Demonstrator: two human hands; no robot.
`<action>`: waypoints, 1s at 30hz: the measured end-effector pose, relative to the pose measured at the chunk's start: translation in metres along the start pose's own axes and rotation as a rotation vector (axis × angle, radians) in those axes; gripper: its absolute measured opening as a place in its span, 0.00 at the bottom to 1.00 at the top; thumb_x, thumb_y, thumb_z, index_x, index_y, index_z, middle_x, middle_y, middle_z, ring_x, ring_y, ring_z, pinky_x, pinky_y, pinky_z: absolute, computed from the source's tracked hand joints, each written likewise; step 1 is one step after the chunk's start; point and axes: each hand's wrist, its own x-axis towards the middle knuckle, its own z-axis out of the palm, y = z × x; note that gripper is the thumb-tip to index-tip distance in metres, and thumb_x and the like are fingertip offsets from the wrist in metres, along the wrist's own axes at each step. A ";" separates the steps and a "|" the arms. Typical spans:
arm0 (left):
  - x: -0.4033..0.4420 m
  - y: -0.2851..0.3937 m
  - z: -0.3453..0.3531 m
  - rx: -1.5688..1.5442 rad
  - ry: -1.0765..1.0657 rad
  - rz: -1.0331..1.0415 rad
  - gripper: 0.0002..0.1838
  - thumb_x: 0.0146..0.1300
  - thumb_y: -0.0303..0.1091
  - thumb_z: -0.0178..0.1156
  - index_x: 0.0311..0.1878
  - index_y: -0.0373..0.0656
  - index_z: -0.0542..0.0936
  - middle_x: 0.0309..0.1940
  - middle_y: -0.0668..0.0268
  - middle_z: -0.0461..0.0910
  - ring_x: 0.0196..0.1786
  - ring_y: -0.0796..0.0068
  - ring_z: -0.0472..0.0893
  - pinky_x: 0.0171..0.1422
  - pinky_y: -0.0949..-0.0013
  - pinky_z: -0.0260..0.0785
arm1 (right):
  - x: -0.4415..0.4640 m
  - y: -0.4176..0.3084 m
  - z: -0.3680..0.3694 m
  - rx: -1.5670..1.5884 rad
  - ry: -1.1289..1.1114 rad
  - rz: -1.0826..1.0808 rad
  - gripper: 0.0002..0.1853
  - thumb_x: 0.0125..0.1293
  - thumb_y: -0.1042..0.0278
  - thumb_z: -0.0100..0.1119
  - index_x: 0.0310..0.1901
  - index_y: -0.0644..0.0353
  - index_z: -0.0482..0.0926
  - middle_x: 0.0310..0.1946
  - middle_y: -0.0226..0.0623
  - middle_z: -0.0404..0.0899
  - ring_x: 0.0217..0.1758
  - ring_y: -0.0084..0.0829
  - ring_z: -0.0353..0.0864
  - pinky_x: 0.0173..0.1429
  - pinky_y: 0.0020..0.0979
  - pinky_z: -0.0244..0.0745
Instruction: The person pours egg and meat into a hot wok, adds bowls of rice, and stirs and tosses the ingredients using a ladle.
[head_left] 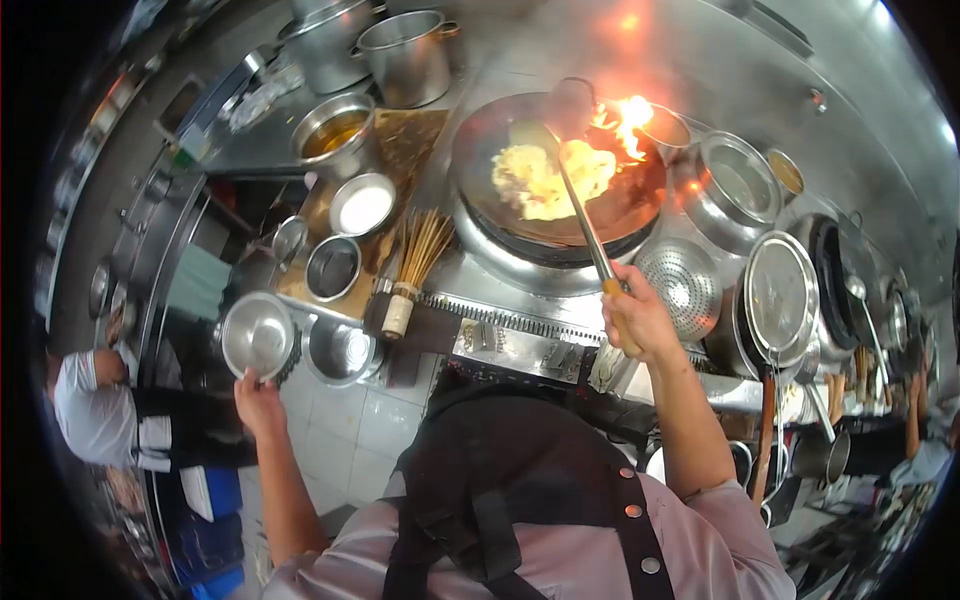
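My right hand [636, 312] is wrapped round the wooden handle of a long metal ladle [582, 212]. The ladle reaches into a large wok [480, 135], where yellow food [540, 180] lies. Flames [632, 118] rise at the wok's right rim. At the left, my left hand [259, 402] grips the near edge of an empty metal bowl [258, 336], held away from the stove.
A bamboo brush [424, 245], small metal bowls [333, 268] and a pot of amber liquid [334, 133] are left of the wok. A perforated strainer [679, 288] and pots are on the right. One person [97, 407] stands far left, another [925, 445] far right.
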 end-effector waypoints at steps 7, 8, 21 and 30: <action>-0.118 0.041 -0.130 0.157 0.582 0.120 0.14 0.71 0.33 0.65 0.55 0.39 0.78 0.56 0.60 0.79 0.51 0.66 0.81 0.51 0.62 0.78 | -0.040 -0.020 -0.084 -0.103 0.110 0.026 0.30 0.69 0.73 0.59 0.73 0.55 0.70 0.28 0.31 0.77 0.19 0.19 0.72 0.16 0.21 0.64; -0.132 0.046 -0.121 0.140 0.589 0.143 0.15 0.71 0.33 0.66 0.56 0.40 0.77 0.55 0.61 0.78 0.51 0.66 0.80 0.52 0.61 0.78 | -0.023 -0.018 -0.079 -0.192 0.087 -0.001 0.30 0.70 0.73 0.58 0.74 0.55 0.69 0.28 0.30 0.76 0.19 0.19 0.72 0.16 0.21 0.64; -0.349 0.124 -0.276 -0.263 1.042 0.512 0.05 0.74 0.29 0.60 0.46 0.47 0.73 0.43 0.65 0.79 0.43 0.68 0.81 0.39 0.65 0.80 | 0.060 -0.030 -0.143 -1.653 -0.130 -0.717 0.15 0.60 0.63 0.68 0.49 0.48 0.86 0.52 0.33 0.83 0.53 0.38 0.82 0.53 0.39 0.81; -0.630 0.181 -0.430 -0.368 1.648 1.203 0.10 0.72 0.29 0.57 0.53 0.39 0.73 0.48 0.57 0.81 0.42 0.62 0.83 0.41 0.62 0.82 | 0.071 0.030 0.053 -1.434 -0.172 -0.358 0.18 0.78 0.72 0.39 0.63 0.61 0.75 0.57 0.47 0.81 0.57 0.39 0.80 0.65 0.37 0.74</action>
